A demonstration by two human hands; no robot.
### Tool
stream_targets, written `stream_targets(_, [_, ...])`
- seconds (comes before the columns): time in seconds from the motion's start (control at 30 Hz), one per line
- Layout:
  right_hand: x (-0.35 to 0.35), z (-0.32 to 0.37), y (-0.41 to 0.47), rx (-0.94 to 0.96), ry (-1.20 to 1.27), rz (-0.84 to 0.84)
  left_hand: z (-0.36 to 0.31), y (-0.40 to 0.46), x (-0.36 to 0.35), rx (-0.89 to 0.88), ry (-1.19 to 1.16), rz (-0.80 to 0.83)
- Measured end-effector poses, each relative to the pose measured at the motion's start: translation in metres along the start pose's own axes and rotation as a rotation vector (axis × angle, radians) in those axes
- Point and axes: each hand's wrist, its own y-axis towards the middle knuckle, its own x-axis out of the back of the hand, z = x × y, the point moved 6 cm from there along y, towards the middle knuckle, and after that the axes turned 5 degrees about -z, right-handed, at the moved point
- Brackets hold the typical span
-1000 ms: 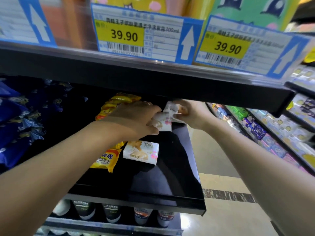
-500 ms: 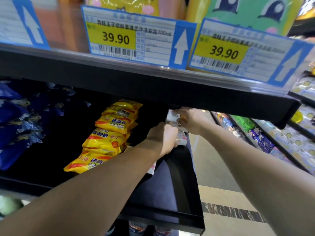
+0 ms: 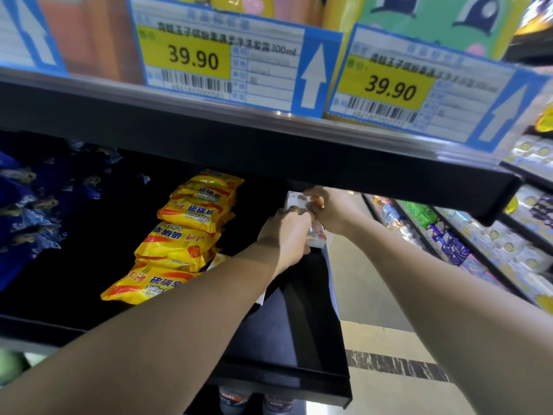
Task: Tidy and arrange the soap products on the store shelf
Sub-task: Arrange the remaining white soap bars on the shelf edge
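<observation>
While a row of yellow sulfur soap packs [image 3: 179, 235] is laid along the black shelf [image 3: 299, 339], white soap boxes [image 3: 294, 200] are gripped by left hand [image 3: 284, 238] and right hand [image 3: 332, 209] at its right rear edge, under price tags [image 3: 224, 61].

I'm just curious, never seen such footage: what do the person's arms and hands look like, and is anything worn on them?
Both arms are bare as far as the view shows: no sleeves, gloves, watch or bracelet visible. The left hand shows what may be a ring on one finger, too blurred to confirm. The right hand shows nothing worn.
</observation>
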Motion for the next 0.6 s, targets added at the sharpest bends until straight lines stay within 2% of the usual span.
stream_targets(0.07, [0.001,-0.002,-0.006,0.016,-0.047,-0.068,0.004,-0.011,0.017,-0.082,0.055,-0.019])
stream_targets(0.13, [0.003,-0.001,-0.014,0.046,0.028,-0.167,0.013,-0.026,0.043,-0.089,0.103,-0.026])
stream_targets(0.23, [0.004,0.019,-0.04,0.23,0.195,-0.308,0.034,-0.054,0.083,-0.058,0.058,-0.058])
stream_targets(0.3, [-0.006,0.041,-0.064,0.386,0.314,-0.243,0.051,-0.085,0.107,0.003,0.001,-0.12])
stream_targets(0.37, [-0.023,0.062,-0.087,0.491,0.349,-0.071,0.059,-0.119,0.121,0.014,-0.017,-0.169])
stream_targets(0.5, [-0.056,0.091,-0.123,0.667,0.203,0.15,0.063,-0.173,0.124,-0.022,-0.025,-0.242])
stream_targets(0.6, [-0.069,0.094,-0.135,0.707,0.155,0.181,0.063,-0.196,0.105,-0.056,0.033,-0.196])
